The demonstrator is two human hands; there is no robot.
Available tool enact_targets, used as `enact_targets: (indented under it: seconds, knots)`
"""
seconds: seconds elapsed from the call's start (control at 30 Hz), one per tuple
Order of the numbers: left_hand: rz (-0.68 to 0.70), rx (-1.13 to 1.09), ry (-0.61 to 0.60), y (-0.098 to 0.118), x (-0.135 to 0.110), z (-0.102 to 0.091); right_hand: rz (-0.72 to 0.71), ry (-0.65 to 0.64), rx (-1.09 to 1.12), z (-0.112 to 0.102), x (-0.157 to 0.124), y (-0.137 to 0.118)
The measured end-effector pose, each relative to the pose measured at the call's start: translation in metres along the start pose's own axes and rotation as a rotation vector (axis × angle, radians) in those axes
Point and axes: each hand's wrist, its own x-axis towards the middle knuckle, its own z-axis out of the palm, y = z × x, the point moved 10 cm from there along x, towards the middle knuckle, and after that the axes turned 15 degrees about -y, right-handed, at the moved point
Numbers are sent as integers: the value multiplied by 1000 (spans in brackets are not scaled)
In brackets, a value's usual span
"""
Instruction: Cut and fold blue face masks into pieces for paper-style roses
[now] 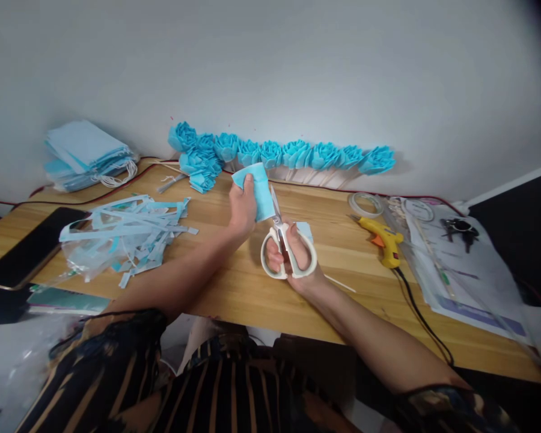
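Between the thumb and fingers of my left hand [243,207] is a light-blue piece of face-mask fabric [262,189], raised above the table. My right hand [301,255] grips white-handled scissors [277,231], its fingers through the loops. The metal blades point up along the right edge of the fabric and look slightly parted; whether they touch it I cannot tell. Partly behind my right hand, a small pale-blue piece [304,230] lies on the wood. A thin white stick [340,283] rests just to the right of my wrist.
Blue fabric flowers [297,154] on sticks line the wall. Stacked face masks [88,153] sit at back left, with cut strips [135,228] and a phone [31,246] nearer. On the right are a yellow glue gun [385,240] with a black cord, a tape roll [365,204] and keys [460,230].
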Motion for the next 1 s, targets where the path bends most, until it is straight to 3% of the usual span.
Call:
enact_targets:
  seconds: [0.23,0.47,0.63,1.0]
  knots:
    - [-17,-19,-33,-2,3,-1,17,-9,38,-2,1,2]
    - [-269,-320,-309,-28,7,25,-73,-30,-39,-6,0,-13]
    - [-332,-411,-447,-26,3,37,-69,-40,-66,-9,1,-14]
    - [-279,-393,-459,-10,8,32,17,-153,-129,3,1,-22]
